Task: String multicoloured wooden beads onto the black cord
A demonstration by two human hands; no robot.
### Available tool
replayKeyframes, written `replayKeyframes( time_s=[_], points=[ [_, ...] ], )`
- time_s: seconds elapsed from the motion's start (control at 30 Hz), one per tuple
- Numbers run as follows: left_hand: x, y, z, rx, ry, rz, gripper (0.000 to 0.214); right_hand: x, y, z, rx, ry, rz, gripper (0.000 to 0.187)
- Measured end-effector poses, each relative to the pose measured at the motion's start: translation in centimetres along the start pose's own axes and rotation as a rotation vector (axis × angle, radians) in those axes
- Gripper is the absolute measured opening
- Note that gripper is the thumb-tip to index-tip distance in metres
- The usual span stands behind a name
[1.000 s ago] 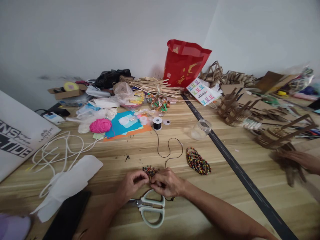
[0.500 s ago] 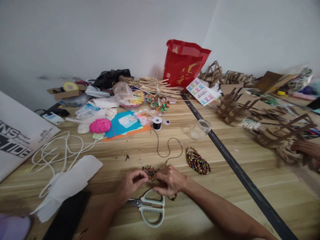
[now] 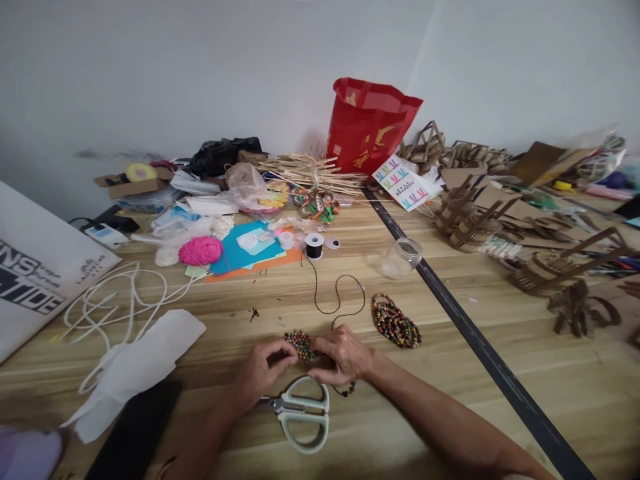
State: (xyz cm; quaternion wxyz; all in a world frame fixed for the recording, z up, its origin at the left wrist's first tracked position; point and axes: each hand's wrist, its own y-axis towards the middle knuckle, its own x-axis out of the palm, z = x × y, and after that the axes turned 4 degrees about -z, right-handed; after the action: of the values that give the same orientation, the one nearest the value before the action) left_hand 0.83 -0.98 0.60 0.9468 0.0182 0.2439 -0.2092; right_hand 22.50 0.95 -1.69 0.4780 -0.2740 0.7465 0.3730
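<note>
My left hand point(image 3: 263, 372) and my right hand point(image 3: 344, 357) are both closed in a pinch on a small beaded piece point(image 3: 301, 344) of many-coloured beads, low on the wooden table point(image 3: 450, 413). A short string of beads point(image 3: 347, 390) hangs under my right hand. A thin black cord point(image 3: 339, 298) runs from my hands up to a black spool point(image 3: 315, 246). Pale green scissors point(image 3: 300, 413) lie just below my hands. A larger beaded mat point(image 3: 395, 321) lies to the right of my hands.
White rope point(image 3: 117, 300) and white sheets point(image 3: 140, 367) lie at left, beside a dark flat thing point(image 3: 135, 433). Pink yarn point(image 3: 201, 251), blue paper point(image 3: 245, 250), a clear jar point(image 3: 403, 259) and a red bag point(image 3: 367, 127) stand further back. Brown cardboard pieces point(image 3: 575, 307) crowd the right side.
My hands shifted slightly upward on the beaded piece. At the right edge another person's hand drew back almost out of view, leaving a brown cardboard piece on the table.
</note>
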Motion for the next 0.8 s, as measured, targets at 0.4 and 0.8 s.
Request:
replayKeyframes(
  time_s=[0.4, 0.8],
  points=[
    [0.3, 0.1, -0.1, 0.045, 0.051, 0.020, 0.013, -0.2, 0.6, -0.5, -0.078, 0.015, 0.180, 0.024],
    [0.4, 0.1, 0.0, 0.058, 0.072, 0.038, 0.012, 0.5, 1.0, -0.9, -0.156, 0.002, 0.101, 0.015]
  ],
)
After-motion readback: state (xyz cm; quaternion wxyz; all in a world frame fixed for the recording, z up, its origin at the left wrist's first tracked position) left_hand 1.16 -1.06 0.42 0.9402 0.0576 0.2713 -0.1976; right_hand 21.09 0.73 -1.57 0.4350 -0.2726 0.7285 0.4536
